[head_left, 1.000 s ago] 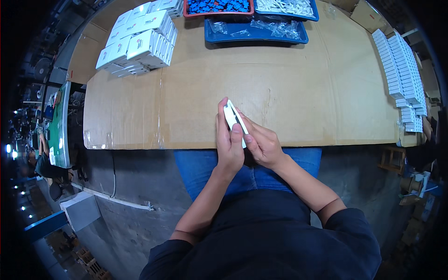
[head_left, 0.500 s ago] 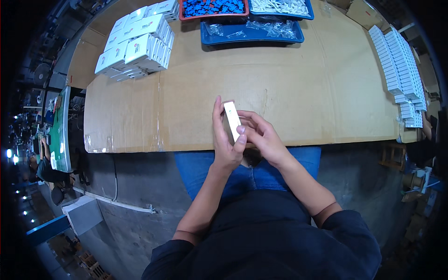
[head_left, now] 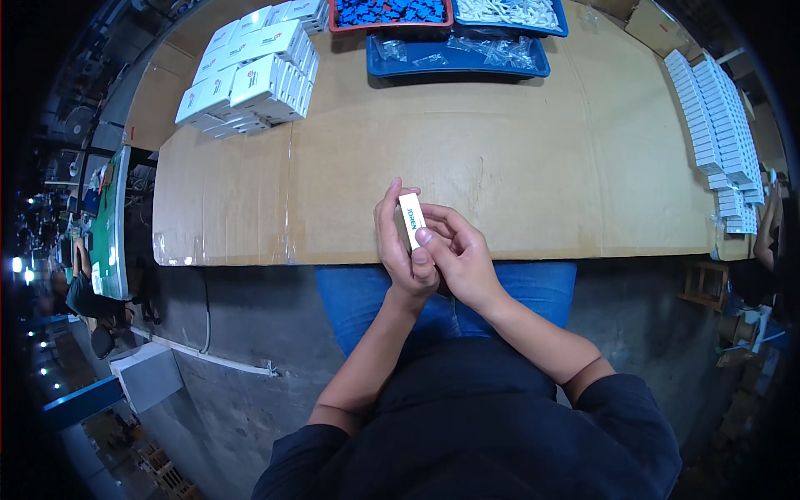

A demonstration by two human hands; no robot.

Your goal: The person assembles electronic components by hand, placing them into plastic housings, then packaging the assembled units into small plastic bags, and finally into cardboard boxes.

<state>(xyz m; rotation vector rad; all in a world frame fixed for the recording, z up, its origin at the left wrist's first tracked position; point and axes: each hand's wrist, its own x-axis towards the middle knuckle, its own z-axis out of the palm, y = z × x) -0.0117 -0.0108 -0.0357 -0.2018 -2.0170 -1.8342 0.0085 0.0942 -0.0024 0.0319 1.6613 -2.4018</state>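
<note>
A small white box (head_left: 409,208), narrow and with green print on the side facing up, is held between my two hands just above the table's near edge. My left hand (head_left: 398,250) wraps round it from the left and below, fingers along its far side. From the right, my right hand (head_left: 463,258) closes in, its thumb pressed on the lower part of the box. The curled fingers and the box's lower end are partly hidden.
White boxes (head_left: 250,79) are piled at the table's far left. A red tray (head_left: 392,27) of blue pieces, a blue tray (head_left: 562,25) of white pieces and a blue tray (head_left: 458,70) with clear plastic bags stand at the back. Stacked narrow white boxes (head_left: 725,125) line the right side.
The white box has turned so a printed side faces up. My right hand has closed further over its lower part, and less of the box shows.
</note>
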